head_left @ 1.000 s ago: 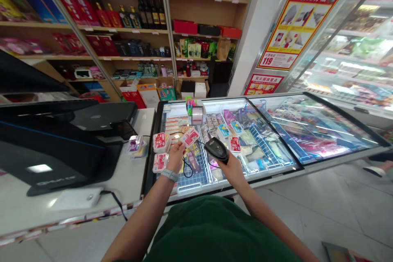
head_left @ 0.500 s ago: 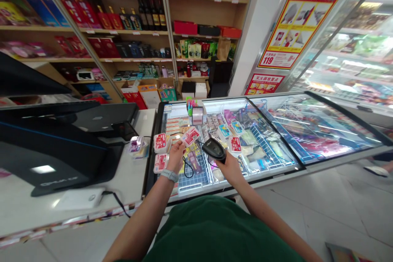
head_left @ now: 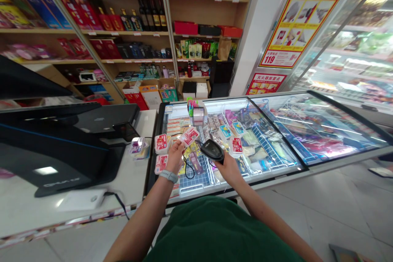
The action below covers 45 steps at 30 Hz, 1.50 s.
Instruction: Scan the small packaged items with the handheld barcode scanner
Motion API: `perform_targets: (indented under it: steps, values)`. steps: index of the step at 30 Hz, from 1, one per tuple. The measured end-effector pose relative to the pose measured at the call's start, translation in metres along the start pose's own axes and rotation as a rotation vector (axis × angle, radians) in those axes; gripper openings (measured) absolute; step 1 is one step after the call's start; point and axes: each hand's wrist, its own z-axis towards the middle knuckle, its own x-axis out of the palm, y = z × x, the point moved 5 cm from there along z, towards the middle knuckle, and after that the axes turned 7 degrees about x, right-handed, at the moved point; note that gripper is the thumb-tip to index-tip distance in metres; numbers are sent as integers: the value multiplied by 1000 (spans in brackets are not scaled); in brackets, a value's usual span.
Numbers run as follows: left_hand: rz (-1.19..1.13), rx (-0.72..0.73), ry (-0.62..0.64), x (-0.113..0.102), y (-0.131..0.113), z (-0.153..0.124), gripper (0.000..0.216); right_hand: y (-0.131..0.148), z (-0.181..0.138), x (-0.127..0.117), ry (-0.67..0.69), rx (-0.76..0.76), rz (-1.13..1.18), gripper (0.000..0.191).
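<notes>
In my left hand (head_left: 176, 156), closed at its edge, is a small plastic tub with a red and white label (head_left: 189, 136), held over the glass top of a chest freezer (head_left: 196, 190). My right hand (head_left: 227, 167) is wrapped round the handle of a black barcode scanner (head_left: 211, 150), whose head points left toward that tub. A thin black cable loops beneath the two hands. Left of my left hand sit two similar tubs, one red-labelled tub (head_left: 161, 143) behind the other. Right of the scanner stand a red-labelled tub (head_left: 236, 146) and blue-labelled tubs (head_left: 226, 132).
A pale counter (head_left: 132, 196) adjoins the freezer on the left, with a black checkout terminal (head_left: 58, 151), a white device (head_left: 81, 199) and a few small packs (head_left: 139, 147). Stocked shelves (head_left: 123, 32) stand behind. A holder with bright pens (head_left: 190, 106) is at the freezer's back edge.
The scanner has shifted slightly left and down, closer to the tub in my left hand. The tub and left hand stay nearly in place; the whole view has moved a little.
</notes>
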Motion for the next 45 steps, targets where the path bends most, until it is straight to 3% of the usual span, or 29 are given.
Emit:
perform_targets:
  steps: [8,17,20,25,30,32,34,35,37,39,40,42,45]
  values:
    - [-19,-22,-49,-14,0,-5,34,0,0,2,9,1,-10,30]
    - [23,-116,-318,-99,7,-71,15,-6,1,3,21,9,30,31]
    - [63,-158,-397,-117,13,-80,9,-6,1,9,48,-6,32,32]
    - [180,-186,-465,-129,21,-75,11,-2,1,13,76,-33,44,29]
    - [426,-172,-427,-134,16,-85,35,-4,1,5,47,-26,45,28]
    - [539,-109,-346,-124,7,-83,39,-7,1,2,32,-30,68,29]
    - [619,-11,-231,-101,-4,-70,27,-9,0,-1,22,-26,83,32]
    - [659,55,-171,-83,-9,-60,21,-11,0,-2,19,-20,85,33]
    - [736,189,-74,-42,-18,-34,37,-13,-1,-4,14,-7,86,34]
    - [1107,454,28,8,-26,-5,62,-15,-3,-6,5,8,88,32]
    - [1242,504,46,30,-25,10,70,-17,-4,-7,-1,17,86,30]
    - [1395,502,76,64,-15,39,77,-19,-6,-11,-14,30,83,28]
    - [1474,386,95,93,6,76,83,-24,-9,-17,-37,44,90,27]
